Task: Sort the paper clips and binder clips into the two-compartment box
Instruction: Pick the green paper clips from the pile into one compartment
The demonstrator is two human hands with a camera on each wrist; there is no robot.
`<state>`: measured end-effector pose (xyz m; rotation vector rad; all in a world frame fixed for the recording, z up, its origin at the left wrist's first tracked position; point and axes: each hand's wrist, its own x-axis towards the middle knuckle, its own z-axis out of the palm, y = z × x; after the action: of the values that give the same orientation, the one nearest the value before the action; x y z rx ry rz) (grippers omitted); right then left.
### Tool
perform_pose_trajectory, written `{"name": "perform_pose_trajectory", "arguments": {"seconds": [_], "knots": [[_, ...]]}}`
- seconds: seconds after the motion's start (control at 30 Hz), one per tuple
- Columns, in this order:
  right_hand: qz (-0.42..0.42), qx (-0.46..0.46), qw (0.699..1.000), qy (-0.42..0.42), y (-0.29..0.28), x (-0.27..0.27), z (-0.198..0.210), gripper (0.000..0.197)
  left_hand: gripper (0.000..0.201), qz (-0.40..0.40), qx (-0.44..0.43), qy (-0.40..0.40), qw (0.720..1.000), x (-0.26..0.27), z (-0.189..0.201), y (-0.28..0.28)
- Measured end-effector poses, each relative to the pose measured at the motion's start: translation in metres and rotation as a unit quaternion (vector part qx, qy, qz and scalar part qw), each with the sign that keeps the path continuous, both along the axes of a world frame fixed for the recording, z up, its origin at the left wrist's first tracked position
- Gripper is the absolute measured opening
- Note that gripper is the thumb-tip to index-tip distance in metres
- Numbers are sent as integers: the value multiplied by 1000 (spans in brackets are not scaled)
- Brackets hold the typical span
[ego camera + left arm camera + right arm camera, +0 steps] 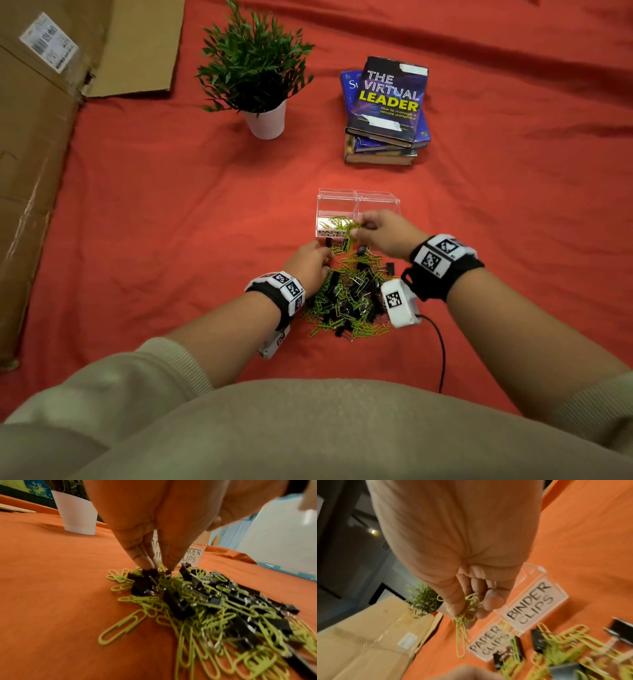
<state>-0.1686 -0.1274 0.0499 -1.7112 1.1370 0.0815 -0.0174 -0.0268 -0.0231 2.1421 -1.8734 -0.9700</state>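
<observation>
A clear two-compartment box point(376, 198) stands on the red cloth, labelled PAPER CLIPS point(488, 641) and BINDER CLIPS point(530, 605). Its left compartment holds green paper clips point(337, 222). Just in front lies a mixed pile point(349, 298) of green paper clips and black binder clips. My right hand point(356, 233) pinches a bunch of green paper clips point(462, 628) above the box's front edge and partly hides the right compartment. My left hand point(159, 569) reaches down at the pile's far left edge, with fingers and thumb pinching a black binder clip point(150, 573).
A plant in a white pot point(265, 120) stands at the back left and a stack of books point(387, 113) at the back right. Flattened cardboard point(41, 137) covers the left side. A black cable point(442, 349) runs from my right wrist.
</observation>
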Motion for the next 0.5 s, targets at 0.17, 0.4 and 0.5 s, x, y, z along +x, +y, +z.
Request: {"name": "perform_pose_trajectory", "arguments": {"seconds": [0.17, 0.4, 0.5], "knots": [[-40, -63, 997, -17, -24, 29, -2, 7, 33, 20, 25, 30, 999, 7, -5, 8], [18, -198, 976, 84, -16, 49, -20, 21, 41, 12, 67, 27, 997, 18, -4, 15], [20, -289, 956, 55, -5, 37, -22, 21, 29, 8, 22, 14, 1000, 16, -3, 10]]}}
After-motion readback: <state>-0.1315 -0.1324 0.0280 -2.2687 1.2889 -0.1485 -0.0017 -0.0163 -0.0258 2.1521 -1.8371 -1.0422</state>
